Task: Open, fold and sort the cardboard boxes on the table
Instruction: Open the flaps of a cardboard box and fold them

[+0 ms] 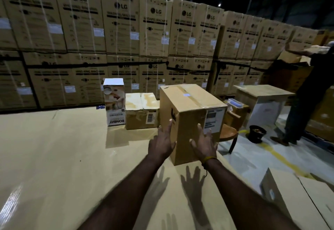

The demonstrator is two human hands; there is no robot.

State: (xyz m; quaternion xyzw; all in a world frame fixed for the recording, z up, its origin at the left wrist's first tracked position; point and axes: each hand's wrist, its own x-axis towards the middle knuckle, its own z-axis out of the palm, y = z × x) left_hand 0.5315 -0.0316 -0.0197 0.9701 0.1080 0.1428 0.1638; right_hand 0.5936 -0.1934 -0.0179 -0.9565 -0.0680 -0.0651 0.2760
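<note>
While spread wide, left hand [161, 144], right hand [204, 144] against taped box [193, 107].

A broad table [54, 157] covered in glossy tan cardboard sheeting is filling the near and left of the scene. Three boxes are sitting along its far right part: a tall white printed carton [114, 101] standing upside down, a low brown cardboard box [141, 112] touching its right side, and a large taped brown cardboard box [191, 119] nearest, at the right edge.
</note>
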